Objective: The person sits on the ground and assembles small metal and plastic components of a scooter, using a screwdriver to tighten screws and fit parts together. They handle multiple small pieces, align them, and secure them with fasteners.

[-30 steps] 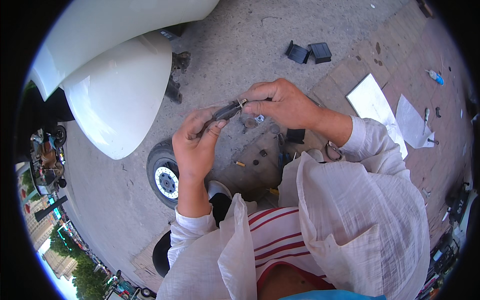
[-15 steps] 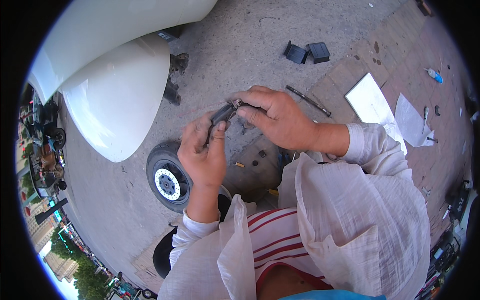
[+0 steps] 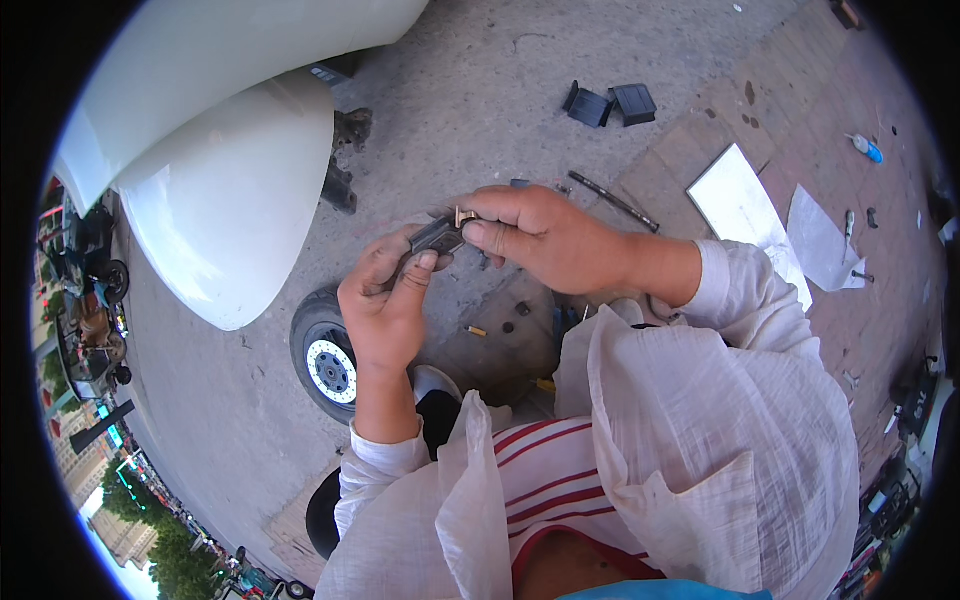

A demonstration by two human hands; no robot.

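Observation:
My left hand (image 3: 385, 300) grips a small dark block-shaped part (image 3: 437, 238) between thumb and fingers, above the grey pavement. From the other side, my right hand (image 3: 535, 235) has its thumb and forefinger closed on a small brass-coloured metal piece (image 3: 465, 216) at the block's right end. Whether the metal piece is fixed to the block, I cannot tell. Below the left hand lies a black-tyred wheel (image 3: 326, 355) with a perforated silver disc, partly covered by the hand and arm.
Glossy white body panels (image 3: 235, 200) fill the upper left. Two black plastic pieces (image 3: 632, 104) lie at the far side, and a black rod (image 3: 614, 201) rests beyond my right hand. To the right are a white board (image 3: 738, 200), a paper sheet (image 3: 815, 240) and a blue-and-white bottle (image 3: 866, 149).
Both hands have shifted slightly, the left hand moving left and down. The dark block has turned to show more of its face, and the brass-coloured piece now shows more plainly.

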